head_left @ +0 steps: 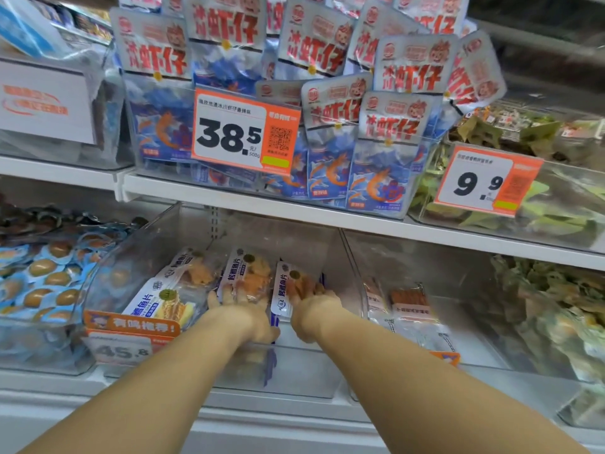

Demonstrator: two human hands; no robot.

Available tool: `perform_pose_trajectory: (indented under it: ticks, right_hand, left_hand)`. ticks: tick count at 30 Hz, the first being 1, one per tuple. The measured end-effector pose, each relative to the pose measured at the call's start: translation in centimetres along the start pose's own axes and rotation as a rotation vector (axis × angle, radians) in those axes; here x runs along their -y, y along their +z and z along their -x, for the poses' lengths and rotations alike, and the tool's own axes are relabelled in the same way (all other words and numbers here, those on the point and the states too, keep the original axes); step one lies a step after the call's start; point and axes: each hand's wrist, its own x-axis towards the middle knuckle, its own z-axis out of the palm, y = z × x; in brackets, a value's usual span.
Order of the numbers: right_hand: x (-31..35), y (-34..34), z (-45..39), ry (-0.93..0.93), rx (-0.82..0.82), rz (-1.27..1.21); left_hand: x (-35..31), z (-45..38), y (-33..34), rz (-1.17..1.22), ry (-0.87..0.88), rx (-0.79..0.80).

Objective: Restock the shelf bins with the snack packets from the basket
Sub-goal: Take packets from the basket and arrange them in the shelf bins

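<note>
Both my arms reach into a clear shelf bin (183, 231) on the lower shelf. It holds several white and blue fish-slice snack packets (163, 303) with see-through windows. My left hand (244, 317) lies with fingers spread on a packet (248, 268) in the middle of the bin. My right hand (311, 311) is just to its right, fingers laid over the front of another packet (282, 291) and holding it at the bin's right side. The basket is out of view.
An orange price tag (131, 339) reading 45.8 hangs on the bin's front. The neighbouring bin (353, 257) to the right holds a few packets; egg packs (42, 283) fill the left bin. Overhead, a shelf edge (294, 211) carries blue shrimp packets (379, 172).
</note>
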Motion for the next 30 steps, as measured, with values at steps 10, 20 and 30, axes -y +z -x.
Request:
perform_pose_trajectory:
  ticks: [10, 20, 30]
  right_hand:
    - [0.3, -0.4, -0.3, 0.004, -0.013, -0.007]
    - [-0.7, -2.2, 3.5, -0.143, -0.093, -0.069]
    - [-2.7, 7.8, 19.7, -0.504, -0.844, -0.669]
  left_hand:
    - [-0.3, 0.4, -0.2, -0.017, -0.051, -0.006]
    - [0.4, 4.2, -1.9, 0.159, 0.115, -0.509]
    - [-2.6, 15.0, 10.9, 0.928, 0.203, -1.066]
